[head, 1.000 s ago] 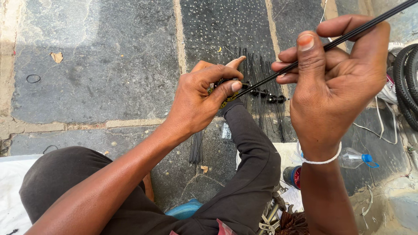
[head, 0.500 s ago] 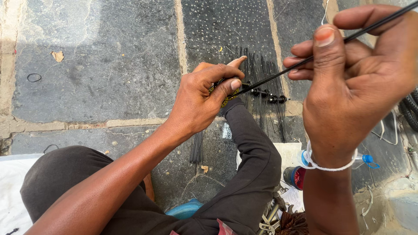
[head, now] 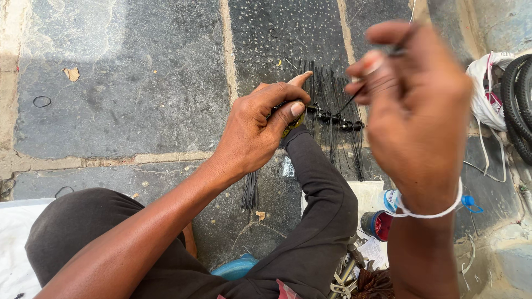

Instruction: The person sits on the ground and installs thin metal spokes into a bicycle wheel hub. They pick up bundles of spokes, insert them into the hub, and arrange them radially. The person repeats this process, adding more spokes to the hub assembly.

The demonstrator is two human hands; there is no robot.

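My left hand (head: 260,124) is closed around a small dark and yellowish tool or fitting (head: 292,123) above my dark trouser leg (head: 321,194). My right hand (head: 415,105), blurred and close to the camera, pinches a thin black spoke (head: 354,98) that runs down-left toward my left hand. A white band circles my right wrist. A bundle of thin black spokes (head: 332,119) lies on the stone paving just beyond both hands.
Grey stone slabs (head: 122,83) with pale joints cover the ground. A bicycle tyre (head: 518,105) and a white bag (head: 487,88) sit at the right edge. A plastic bottle (head: 393,196), a small tin (head: 377,224) and a white cloth (head: 14,243) lie near my legs.
My right hand has risen toward the camera and moved left, now blurred; the spoke tilts more steeply. My left hand has stayed in place.
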